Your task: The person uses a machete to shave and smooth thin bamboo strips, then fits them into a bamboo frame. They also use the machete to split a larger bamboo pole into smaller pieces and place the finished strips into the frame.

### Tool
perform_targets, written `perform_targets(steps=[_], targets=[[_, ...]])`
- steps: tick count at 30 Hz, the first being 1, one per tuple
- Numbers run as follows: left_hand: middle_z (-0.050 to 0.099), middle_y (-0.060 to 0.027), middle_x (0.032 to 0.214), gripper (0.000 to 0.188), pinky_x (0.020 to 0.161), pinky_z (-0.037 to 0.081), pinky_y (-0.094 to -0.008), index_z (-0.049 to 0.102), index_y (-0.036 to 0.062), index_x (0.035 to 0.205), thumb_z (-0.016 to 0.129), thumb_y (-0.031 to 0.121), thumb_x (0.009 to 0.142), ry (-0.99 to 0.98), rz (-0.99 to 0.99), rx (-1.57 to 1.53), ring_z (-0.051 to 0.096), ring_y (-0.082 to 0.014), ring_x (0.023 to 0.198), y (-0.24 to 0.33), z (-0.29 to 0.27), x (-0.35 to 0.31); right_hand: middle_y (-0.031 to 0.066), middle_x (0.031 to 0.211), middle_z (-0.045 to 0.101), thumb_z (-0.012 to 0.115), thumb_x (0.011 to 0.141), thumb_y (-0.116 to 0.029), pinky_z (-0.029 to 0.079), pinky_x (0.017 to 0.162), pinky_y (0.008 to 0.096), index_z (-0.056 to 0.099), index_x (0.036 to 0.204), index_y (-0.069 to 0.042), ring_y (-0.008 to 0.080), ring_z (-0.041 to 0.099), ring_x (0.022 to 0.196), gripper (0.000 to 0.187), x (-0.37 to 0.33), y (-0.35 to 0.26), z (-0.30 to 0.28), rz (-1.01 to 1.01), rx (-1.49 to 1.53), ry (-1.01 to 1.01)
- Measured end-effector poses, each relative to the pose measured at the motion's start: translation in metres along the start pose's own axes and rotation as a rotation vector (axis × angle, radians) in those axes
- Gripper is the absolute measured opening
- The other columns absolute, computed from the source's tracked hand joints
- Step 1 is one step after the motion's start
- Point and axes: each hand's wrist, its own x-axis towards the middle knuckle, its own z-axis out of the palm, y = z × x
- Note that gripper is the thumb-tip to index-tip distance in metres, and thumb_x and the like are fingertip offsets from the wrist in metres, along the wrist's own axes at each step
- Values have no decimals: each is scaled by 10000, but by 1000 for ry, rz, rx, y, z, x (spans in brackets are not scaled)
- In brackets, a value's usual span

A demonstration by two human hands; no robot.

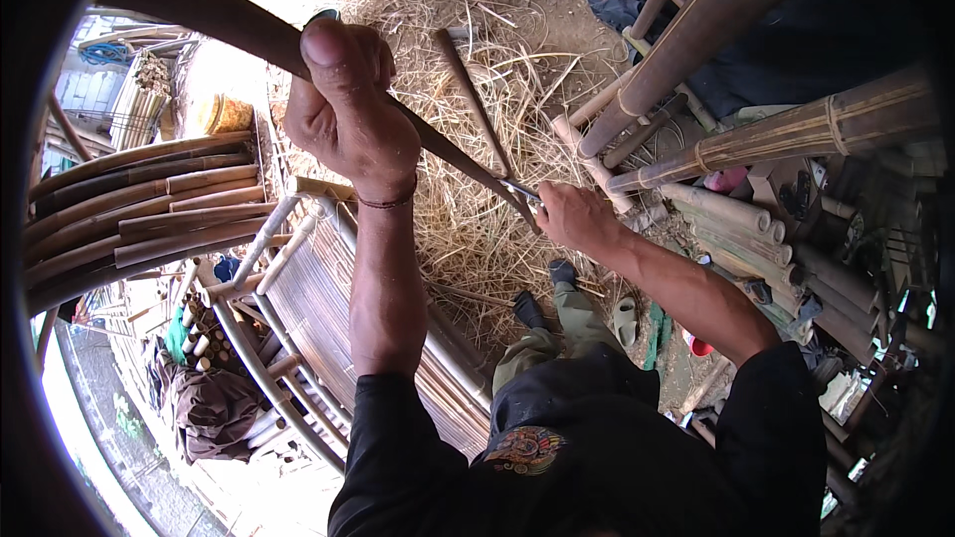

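My left hand (353, 114) is closed around a long dark bamboo pole (453, 154), thumb lying along its top. The pole slants from the upper left down to near my right hand (577, 216). That hand is closed on a knife (519, 189), whose thin shiny blade lies against or just over the pole's lower end. Its handle is mostly hidden by my fingers. Just beyond the blade, a thinner brown stick (473, 99) slants up and away; whether it touches the pole I cannot tell.
Straw-like shavings (477, 268) cover the ground around my feet. A bamboo bench (308, 288) stands close on the left, with stacked split bamboo (149, 199) behind it. Thick bamboo poles (776, 129) jut in from the right, above more cut bamboo (736, 224). A loose sandal (625, 320) lies by my foot.
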Motion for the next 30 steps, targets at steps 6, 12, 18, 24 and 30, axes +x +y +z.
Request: perform_targets(steps=[6, 12, 18, 24, 30], targets=[[338, 29, 580, 472, 526, 246, -252, 379, 89, 651, 422, 380, 1021, -15, 9, 135, 281, -77, 540, -14, -8, 18, 165, 732, 644, 554, 879, -264, 528, 591, 398, 565, 994, 4, 288, 657, 648, 292, -6, 25, 75, 313, 278, -280], [512, -210, 1218, 982, 974, 455, -481, 338, -56, 1362, 803, 502, 701, -219, -455, 518, 524, -324, 1140, -60, -64, -58, 257, 849, 651, 571, 859, -303, 532, 700, 474, 591, 980, -1, 409, 653, 806, 326, -2, 69, 142, 390, 234, -238], [701, -62, 810, 195, 684, 517, -216, 673, 23, 1015, 724, 92, 840, -2, -730, 294, 651, -91, 776, -135, -52, -166, 209, 691, 641, 574, 866, -217, 530, 560, 428, 571, 941, 43, 347, 652, 624, 271, 29, 71, 136, 202, 258, -181], [482, 28, 561, 130, 405, 308, -184, 597, 70, 773, 689, 0, 834, 288, -601, 285, 411, -25, 460, -139, -77, -198, 165, 637, 612, 561, 887, -222, 517, 502, 364, 563, 920, 64, 260, 614, 531, 287, 39, 56, 131, 402, 696, -631], [370, 60, 503, 279, 353, 141, -212, 482, 143, 689, 660, 8, 858, 422, -562, 286, 232, -9, 390, -124, -80, -202, 210, 668, 622, 581, 859, -223, 540, 607, 431, 553, 899, 33, 339, 644, 604, 260, 8, 88, 230, 247, 350, -268]])
